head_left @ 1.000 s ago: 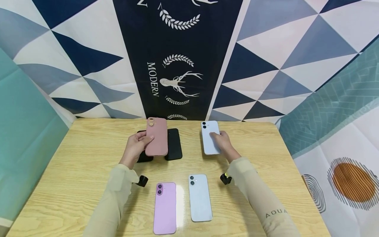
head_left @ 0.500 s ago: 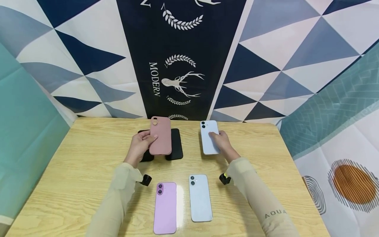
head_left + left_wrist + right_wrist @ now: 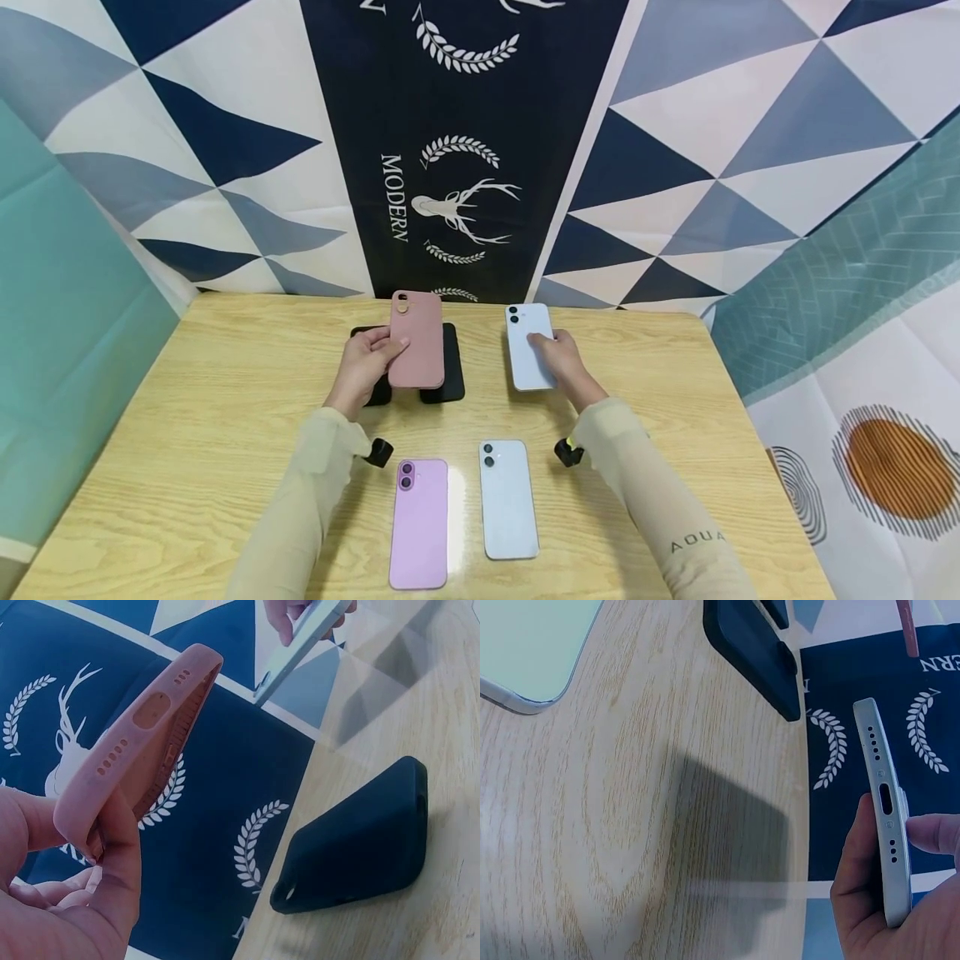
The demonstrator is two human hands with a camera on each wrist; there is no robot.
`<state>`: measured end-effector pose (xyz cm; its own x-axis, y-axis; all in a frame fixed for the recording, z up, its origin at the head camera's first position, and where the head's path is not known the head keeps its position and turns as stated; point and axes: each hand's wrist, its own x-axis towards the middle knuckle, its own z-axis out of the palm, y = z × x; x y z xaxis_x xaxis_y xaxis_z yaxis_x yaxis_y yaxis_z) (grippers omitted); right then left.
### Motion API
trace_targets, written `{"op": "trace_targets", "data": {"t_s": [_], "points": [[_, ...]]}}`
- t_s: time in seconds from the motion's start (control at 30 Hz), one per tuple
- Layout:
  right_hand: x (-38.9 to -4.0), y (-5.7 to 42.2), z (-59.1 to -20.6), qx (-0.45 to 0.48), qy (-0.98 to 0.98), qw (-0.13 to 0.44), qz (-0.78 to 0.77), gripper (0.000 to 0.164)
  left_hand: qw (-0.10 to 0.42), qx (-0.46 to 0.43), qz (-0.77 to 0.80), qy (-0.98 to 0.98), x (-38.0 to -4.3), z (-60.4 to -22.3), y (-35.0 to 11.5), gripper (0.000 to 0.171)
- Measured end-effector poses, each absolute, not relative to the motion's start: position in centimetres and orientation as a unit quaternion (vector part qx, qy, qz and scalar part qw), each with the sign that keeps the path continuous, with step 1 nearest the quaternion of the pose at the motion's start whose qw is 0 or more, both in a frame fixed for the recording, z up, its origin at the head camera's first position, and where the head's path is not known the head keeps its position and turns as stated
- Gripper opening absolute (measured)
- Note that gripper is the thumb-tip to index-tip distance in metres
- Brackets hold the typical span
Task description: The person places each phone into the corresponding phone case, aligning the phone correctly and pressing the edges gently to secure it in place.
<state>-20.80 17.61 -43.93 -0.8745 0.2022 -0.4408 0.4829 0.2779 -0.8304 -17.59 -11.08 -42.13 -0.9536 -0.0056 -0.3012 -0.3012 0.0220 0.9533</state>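
My left hand (image 3: 358, 368) pinches a pink phone case (image 3: 420, 350) by its left edge, thumb on the back. In the left wrist view the case (image 3: 112, 746) is hollow, its bottom edge with port cutouts toward the camera. My right hand (image 3: 564, 365) grips a pale blue phone (image 3: 528, 323), thumb across its back and fingers behind. The right wrist view shows this phone's bottom edge (image 3: 883, 795), with charging port and speaker holes. Both are held up off the table, a gap between them. Beneath the pink case lie two black cases (image 3: 453, 367), partly covered by it.
Nearer on the wooden table (image 3: 225, 467) lie a purple phone (image 3: 420, 533) and a second pale blue phone (image 3: 510, 510), both camera side up. Patterned cloth (image 3: 465, 100) hangs behind the table's far edge.
My left hand has carried the pink case to the right, over the black cases and closer to the held phone. The right hand has hardly moved with its phone.
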Motion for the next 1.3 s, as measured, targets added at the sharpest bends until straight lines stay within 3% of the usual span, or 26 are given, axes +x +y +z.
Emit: {"op": "trace_targets", "data": {"t_s": [1.3], "points": [[-20.8, 15.5, -43.4, 0.206, 0.785, 0.130, -0.570, 0.053, 0.105, -0.099, 0.710, 0.690, -17.6, -42.2, -7.3, 0.040]]}}
